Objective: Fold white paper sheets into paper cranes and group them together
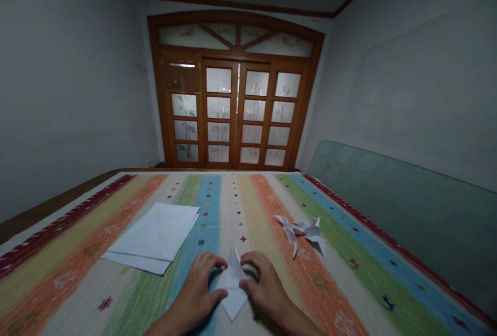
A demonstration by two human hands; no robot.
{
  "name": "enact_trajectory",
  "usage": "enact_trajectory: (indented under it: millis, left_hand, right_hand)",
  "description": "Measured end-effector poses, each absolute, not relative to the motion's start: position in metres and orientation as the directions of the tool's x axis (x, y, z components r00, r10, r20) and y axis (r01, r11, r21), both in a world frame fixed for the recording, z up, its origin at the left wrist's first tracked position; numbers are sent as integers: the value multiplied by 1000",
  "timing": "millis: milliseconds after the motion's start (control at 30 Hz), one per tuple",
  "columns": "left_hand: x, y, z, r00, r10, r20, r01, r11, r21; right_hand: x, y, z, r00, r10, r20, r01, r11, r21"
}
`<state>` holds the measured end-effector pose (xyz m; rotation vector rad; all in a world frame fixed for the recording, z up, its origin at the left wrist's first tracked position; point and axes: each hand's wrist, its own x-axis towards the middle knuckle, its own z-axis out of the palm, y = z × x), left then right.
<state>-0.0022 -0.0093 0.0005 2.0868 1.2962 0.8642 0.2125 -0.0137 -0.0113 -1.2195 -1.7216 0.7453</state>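
Note:
A piece of white paper (233, 285), folded into a narrow kite-like shape, lies on the striped cloth in front of me. One point faces away from me and the other toward me, with a crease running across it. My left hand (200, 285) grips its left edge between thumb and fingers. From the other side, my right hand (266, 285) pinches the right edge, thumb lying on the paper. Some fingertips are hidden behind the folds.
White paper sheets (159, 232) lie stacked at the left. Folded white paper figures (301, 230) stand at the right. A striped tablecloth (128, 300) covers the table. Beyond are wooden doors (236, 113) with glass panes, and a pale green panel (388, 191) runs along the right.

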Motion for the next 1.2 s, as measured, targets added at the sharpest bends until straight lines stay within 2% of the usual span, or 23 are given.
enact_trajectory:
  millis: [167, 333, 433, 500, 633, 800, 1200]
  left_hand:
    - [-2, -9, 2, 374, 894, 246, 563, -430, 706]
    - [-8, -12, 15, 558, 771, 305, 544, -618, 568]
    - [-15, -13, 20, 681, 659, 318, 497, -736, 460]
    - [-19, -13, 22, 720, 618, 316, 474, -771, 425]
    - [-26, -11, 20, 735, 597, 321, 446, -783, 434]
    - [-26, -9, 17, 693, 630, 350, 449, -757, 474]
    - [-8, -7, 10, 512, 822, 249, 568, -541, 620]
  right_hand:
    - [218, -6, -10, -204, 933, 295, 367, 352, -861]
    - [228, -10, 1, -409, 844, 346, 373, 501, -781]
    - [234, -12, 7, -564, 762, 318, 392, 586, -709]
    - [236, -12, 7, -595, 746, 300, 406, 600, -689]
    - [240, -11, 8, -615, 734, 290, 431, 620, -656]
    - [240, -12, 15, -641, 707, 298, 427, 651, -627]
    - [231, -7, 0, -423, 880, 214, 514, 427, -744]
